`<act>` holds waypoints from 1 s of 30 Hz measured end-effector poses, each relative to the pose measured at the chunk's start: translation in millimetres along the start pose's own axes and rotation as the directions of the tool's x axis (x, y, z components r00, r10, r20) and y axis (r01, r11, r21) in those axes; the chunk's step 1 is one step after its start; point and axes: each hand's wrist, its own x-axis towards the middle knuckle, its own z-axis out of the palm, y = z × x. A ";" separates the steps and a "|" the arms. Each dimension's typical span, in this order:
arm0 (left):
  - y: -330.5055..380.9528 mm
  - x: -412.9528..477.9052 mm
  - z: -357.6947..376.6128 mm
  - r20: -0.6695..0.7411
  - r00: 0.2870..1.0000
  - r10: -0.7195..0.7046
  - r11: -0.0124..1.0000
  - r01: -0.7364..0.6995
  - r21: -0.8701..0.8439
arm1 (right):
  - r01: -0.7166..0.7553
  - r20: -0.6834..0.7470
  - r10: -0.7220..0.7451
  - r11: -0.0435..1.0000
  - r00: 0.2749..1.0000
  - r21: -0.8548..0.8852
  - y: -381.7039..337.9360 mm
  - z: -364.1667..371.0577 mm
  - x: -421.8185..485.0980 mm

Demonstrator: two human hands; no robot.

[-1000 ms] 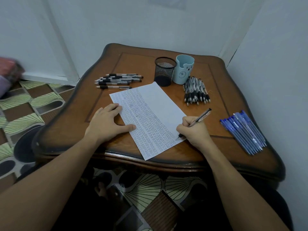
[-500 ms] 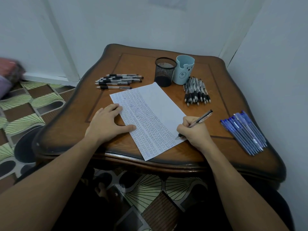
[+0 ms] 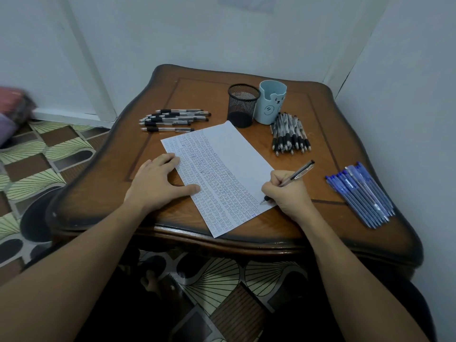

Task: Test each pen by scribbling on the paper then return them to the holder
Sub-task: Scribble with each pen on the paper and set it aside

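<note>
In the head view, the left hand (image 3: 158,183) lies flat, fingers straight and thumb splayed, on the near-left edge of the white paper sheet (image 3: 237,154) filled with blue scribble rows, likely pinning it against the drag of writing. The right hand (image 3: 287,192) pinches a black-and-clear click pen (image 3: 297,173) in curled fingers, its tip on the sheet's right margin, where the paper is bare. The black wire-mesh holder (image 3: 243,104) stands beyond the sheet, apparently without pens, probably awaiting tested ones.
</note>
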 end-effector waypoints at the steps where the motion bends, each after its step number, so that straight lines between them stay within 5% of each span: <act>1: -0.1 -0.1 0.4 -0.004 1.000 0.000 1.000 0.000 -0.004 | -0.001 -0.008 0.001 1.000 1.000 0.002 0.5 -0.3 0.2; 30: -2.9 1.8 0.9 0.001 1.000 0.011 1.000 -0.011 -0.016 | -0.021 -0.014 0.022 0.999 1.000 0.028 3.1 0.1 0.6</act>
